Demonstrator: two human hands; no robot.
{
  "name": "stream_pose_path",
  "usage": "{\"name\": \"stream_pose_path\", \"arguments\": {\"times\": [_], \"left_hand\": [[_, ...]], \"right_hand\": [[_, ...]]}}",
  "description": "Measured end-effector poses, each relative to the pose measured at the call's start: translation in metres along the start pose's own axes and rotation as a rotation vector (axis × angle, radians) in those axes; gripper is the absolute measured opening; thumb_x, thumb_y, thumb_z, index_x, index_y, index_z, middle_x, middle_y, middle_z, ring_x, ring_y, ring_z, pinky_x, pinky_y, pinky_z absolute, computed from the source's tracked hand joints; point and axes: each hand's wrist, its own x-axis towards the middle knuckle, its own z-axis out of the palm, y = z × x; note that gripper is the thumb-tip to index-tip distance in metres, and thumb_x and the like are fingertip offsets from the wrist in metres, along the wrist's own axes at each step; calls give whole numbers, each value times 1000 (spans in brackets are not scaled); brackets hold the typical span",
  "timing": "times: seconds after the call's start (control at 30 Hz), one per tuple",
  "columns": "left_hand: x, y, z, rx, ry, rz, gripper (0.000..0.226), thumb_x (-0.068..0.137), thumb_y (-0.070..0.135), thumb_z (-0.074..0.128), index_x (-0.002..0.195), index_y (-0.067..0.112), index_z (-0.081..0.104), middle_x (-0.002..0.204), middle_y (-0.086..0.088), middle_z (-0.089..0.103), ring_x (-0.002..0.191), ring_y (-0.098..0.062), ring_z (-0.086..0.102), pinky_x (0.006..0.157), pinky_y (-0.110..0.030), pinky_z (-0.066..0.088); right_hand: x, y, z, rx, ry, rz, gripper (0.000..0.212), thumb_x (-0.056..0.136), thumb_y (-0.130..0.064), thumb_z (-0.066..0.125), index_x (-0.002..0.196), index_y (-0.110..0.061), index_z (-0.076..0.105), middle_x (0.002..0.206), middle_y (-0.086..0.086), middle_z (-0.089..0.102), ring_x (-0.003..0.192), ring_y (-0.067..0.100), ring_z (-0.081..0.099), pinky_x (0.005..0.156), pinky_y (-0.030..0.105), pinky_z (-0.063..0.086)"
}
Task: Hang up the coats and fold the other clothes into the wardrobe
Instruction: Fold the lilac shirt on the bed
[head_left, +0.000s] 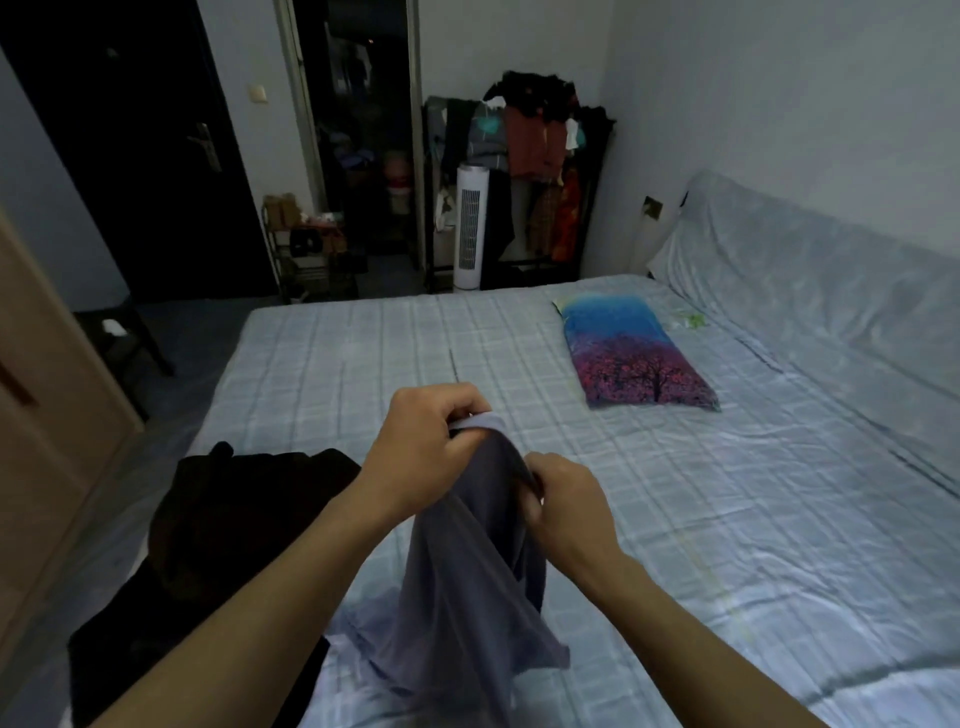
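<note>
Taking the bed (675, 519) as the landmark: off its left side stands a tan wardrobe door (47, 415), and beyond its far left corner a dark door (156, 156). On the bed's near left edge lies a heap of dark clothes (223, 530). Just right of that heap, the left hand (415, 447) is raised over the bed, fingers curled and pinching the top edge of a grey garment (467, 597). The garment hangs down from both hands, its lower end resting on the bed's near edge beside the dark heap. The right hand (566, 509) grips the garment's right edge a little lower, fingers curled round the cloth. Past the bed's far side stand a white fan (470, 228) and a rack (524, 171) of hanging clothes. A pillow (634, 353) lies on the bed's far right part.
</note>
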Motion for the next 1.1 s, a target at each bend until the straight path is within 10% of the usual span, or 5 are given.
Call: {"name": "stream_pose_path", "arguments": {"times": [0.5, 0.9, 1.1], "left_hand": [[3, -63, -47, -40, -4, -62, 14, 86, 2, 71, 82, 14, 75, 77, 7, 73, 76, -11, 70, 70, -34, 56], [24, -38, -36, 192, 4, -24, 6, 87, 11, 73, 81, 10, 74, 76, 1, 71, 72, -12, 66, 65, -24, 50], [32, -47, -38, 342, -25, -27, 6, 81, 6, 78, 79, 11, 74, 74, 0, 67, 68, -12, 61, 63, -16, 43]], "right_hand": [[46, 18, -2, 757, -302, 81, 12, 79, 1, 78, 76, -9, 73, 54, 6, 62, 46, 13, 55, 49, 21, 44], [100, 30, -21, 223, -248, -348, 17, 86, -9, 70, 75, -20, 63, 56, -10, 54, 53, 5, 52, 55, 11, 36], [130, 34, -37, 383, -2, -277, 13, 83, -1, 68, 75, -11, 68, 52, -1, 61, 46, 11, 59, 49, 20, 48]]}}
